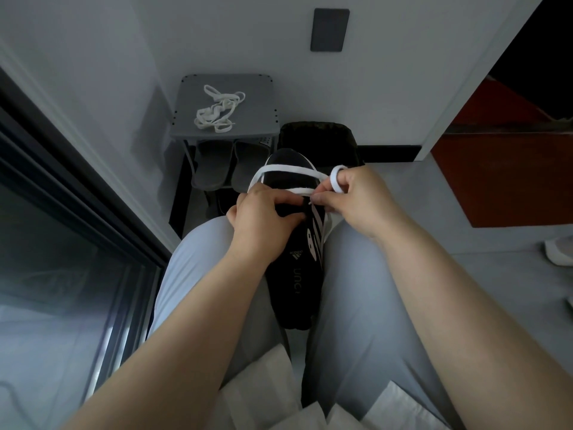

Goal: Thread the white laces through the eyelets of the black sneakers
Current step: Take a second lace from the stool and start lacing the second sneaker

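In the head view, a black fabric sneaker [294, 274] with white side stripes is wedged between the knees of a seated person in pale grey trousers [192, 259], its toe pointed away. A flat white lace [291, 172] is laid across the upper near the toe in two bars, so only the eyelets nearest the toe appear to be threaded. The task is therefore judged to be at an early stage, with the rows toward the tongue left to do.

The left hand [263, 215] is set on the upper, its grip closed and the fingers curled over the eyelet edge to steady the sneaker. The right hand [356, 197] has its grip pinched on the lace end just beside an eyelet on the right side, with slack looped round one finger. Whether the tip has entered the hole cannot be told.

A second white lace [218, 110] is left tangled on top of a grey plastic shoe rack [192, 97], well apart. No second sneaker is seen, so more than half of the work is judged to remain.

Grey slippers [212, 169] are stored under the rack top, and a black bin [319, 135] stands beside it. The nearer eyelets are partly covered by the left fingers, and the looped slack may snag.
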Tool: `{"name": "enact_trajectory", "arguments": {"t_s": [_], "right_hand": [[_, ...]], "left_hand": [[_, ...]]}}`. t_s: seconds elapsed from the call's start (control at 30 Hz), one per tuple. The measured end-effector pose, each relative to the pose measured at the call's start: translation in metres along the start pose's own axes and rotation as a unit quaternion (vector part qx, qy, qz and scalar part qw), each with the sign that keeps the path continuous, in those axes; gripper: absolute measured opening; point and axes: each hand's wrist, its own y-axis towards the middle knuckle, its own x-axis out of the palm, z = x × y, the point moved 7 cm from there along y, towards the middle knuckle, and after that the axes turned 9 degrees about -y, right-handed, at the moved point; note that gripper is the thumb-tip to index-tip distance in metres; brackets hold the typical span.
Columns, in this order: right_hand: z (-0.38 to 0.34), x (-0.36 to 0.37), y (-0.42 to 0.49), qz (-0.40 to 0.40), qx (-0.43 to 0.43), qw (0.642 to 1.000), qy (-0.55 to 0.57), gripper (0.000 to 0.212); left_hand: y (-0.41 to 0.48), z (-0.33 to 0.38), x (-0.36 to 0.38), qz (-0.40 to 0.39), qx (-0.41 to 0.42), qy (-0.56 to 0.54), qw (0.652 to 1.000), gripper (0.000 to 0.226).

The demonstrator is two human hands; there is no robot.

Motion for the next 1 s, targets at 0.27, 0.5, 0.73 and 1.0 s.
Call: {"name": "enact_trajectory", "arguments": {"t_s": [0.27, 0.5, 0.73, 1.0], "right_hand": [[0.0030, 0.0019, 0.0030, 0.002, 0.016, 1.000, 0.019, 0.012], [0.0032, 0.0042, 0.0036, 0.018, 0.011, 1.000, -0.012, 0.012], [0.0073, 0.0068, 0.0072, 0.020, 0.018, 0.998, -0.052, 0.022], [0.0005, 0.0097, 0.0063, 0.018, 0.005, 0.995, -0.102, 0.034]], "left_hand": [[-0.0020, 0.0006, -0.0016, 0.020, -0.002, -0.026, 0.999, 0.018], [-0.0012, -0.0009, -0.0003, 0.026, -0.004, -0.017, 1.000, 0.018], [-0.0010, -0.0006, 0.0001, 0.024, 0.004, -0.023, 0.999, 0.019], [-0.0004, -0.0011, 0.0006, 0.025, 0.010, -0.012, 1.000, 0.021]]}}
